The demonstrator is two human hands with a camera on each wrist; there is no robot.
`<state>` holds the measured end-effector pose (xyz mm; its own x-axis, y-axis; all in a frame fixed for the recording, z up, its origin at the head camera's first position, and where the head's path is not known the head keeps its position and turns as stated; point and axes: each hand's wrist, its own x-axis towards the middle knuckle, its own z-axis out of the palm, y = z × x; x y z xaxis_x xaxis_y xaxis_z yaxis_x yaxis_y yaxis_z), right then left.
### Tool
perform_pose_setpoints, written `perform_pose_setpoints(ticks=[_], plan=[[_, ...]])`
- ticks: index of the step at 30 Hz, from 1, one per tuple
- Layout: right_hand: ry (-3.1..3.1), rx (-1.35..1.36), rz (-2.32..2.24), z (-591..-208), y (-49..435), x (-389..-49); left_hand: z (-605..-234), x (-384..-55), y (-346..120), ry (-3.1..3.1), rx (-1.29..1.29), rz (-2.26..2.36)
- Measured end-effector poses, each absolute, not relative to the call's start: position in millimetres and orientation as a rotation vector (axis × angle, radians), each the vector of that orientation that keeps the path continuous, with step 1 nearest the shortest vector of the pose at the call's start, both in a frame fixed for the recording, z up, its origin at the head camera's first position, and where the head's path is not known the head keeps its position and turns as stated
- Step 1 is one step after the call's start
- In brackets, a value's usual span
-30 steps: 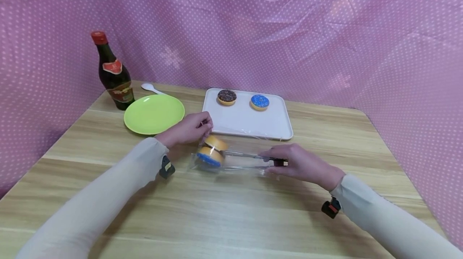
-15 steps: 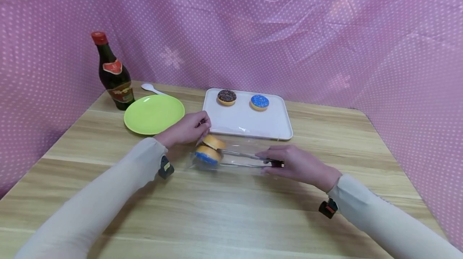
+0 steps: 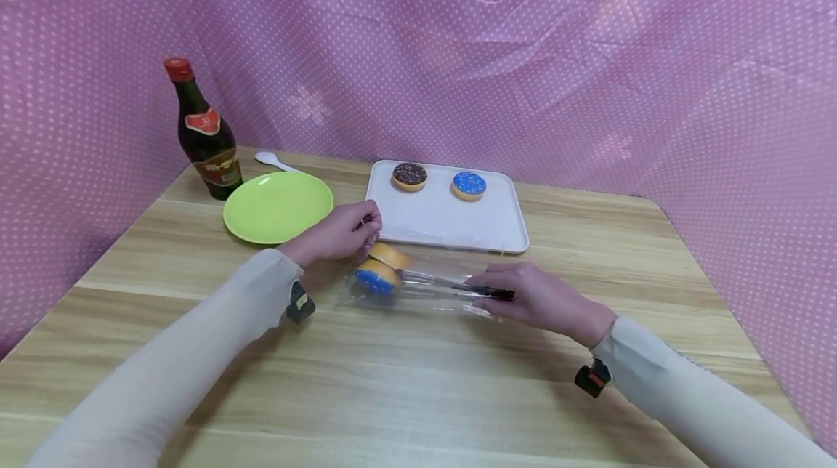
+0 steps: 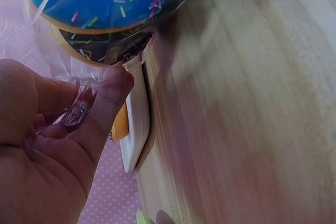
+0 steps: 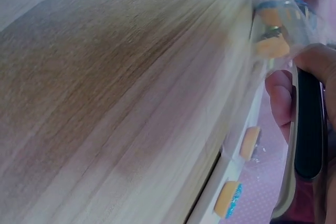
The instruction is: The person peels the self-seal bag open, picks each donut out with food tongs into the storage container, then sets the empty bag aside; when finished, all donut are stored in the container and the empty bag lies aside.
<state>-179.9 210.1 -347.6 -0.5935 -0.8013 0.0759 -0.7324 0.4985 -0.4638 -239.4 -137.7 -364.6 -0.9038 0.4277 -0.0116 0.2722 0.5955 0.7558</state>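
My left hand point(image 3: 336, 232) pinches a bunched corner of a clear plastic bag point(image 4: 81, 103) between thumb and fingers. Inside the bag, at its left end, lie two donuts against each other: a blue-iced donut with sprinkles point(image 4: 107, 1) and a chocolate-iced donut point(image 4: 118, 45). Over on the right, my right hand point(image 3: 539, 301) grips a pair of metal tongs by the black handles point(image 3: 493, 293). The tong arms reach leftward into the bag, nearly together, their tips by the donuts. Whether the tips touch a donut, I cannot tell.
Behind the bag is a white tray point(image 3: 451, 224) bearing another chocolate donut point(image 3: 410, 176) and another blue donut point(image 3: 468, 184). A green plate point(image 3: 277, 206), a white spoon point(image 3: 275, 160) and a dark bottle point(image 3: 208, 137) stand at the left. A pink dotted cloth point(image 3: 458, 54) hangs behind the wooden table.
The tong arms were spread apart and have now closed together. My right hand has shifted slightly left. The donuts have tilted a little in the bag; my left hand has hardly moved.
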Motion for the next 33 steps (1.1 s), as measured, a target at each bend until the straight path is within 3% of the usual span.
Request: perform_pose_setpoints(ticks=[14, 22, 33], plan=[[2.52, -1.302, -0.942, -350.9, 227.7, -183.3, -365.5, -242.6, -139.9, 2.677, 0.67, 1.127], [2.429, -1.04, -1.053, -350.0, 245.5, -182.9, -366.7, -242.5, -142.4, 2.7, 0.681, 1.139], [2.343, -0.903, -1.114, -346.8, 274.1, -178.3, -368.4, -244.5, -142.4, 2.709, 0.692, 1.158]])
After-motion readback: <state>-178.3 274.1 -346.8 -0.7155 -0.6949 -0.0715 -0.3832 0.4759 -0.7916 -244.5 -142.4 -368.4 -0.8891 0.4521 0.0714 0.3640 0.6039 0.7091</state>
